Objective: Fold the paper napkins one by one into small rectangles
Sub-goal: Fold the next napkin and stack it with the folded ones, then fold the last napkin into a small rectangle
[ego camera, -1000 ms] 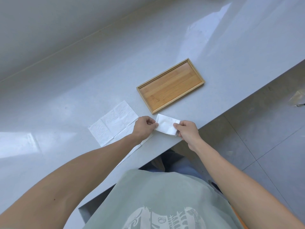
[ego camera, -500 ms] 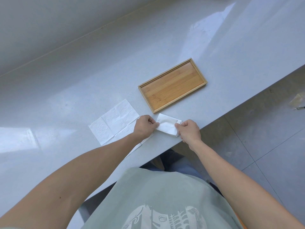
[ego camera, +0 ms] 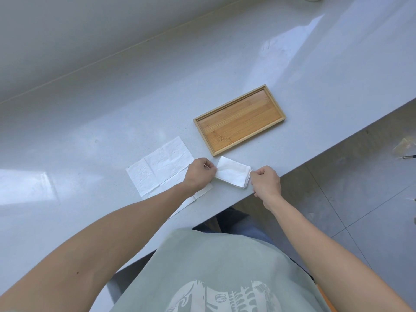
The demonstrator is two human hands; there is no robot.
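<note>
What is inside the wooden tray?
Nothing: the tray shows only its bare bamboo floor. The folded napkin sits just outside its near corner, held by both hands.

The left hand point(ego camera: 199, 174) and forearm cover part of the unfolded napkin point(ego camera: 161, 166). Both hands' fingertips curl out of sight at the folded napkin point(ego camera: 233, 175). A small object point(ego camera: 408, 156) on the floor is too small to identify.

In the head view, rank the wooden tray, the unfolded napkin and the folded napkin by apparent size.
1-2. Wooden tray and unfolded napkin: they look alike, and the left hand and its forearm cover part of the napkin, so no ranking between them.
3. Folded napkin, clearly smallest, pinched between both hands.
</note>
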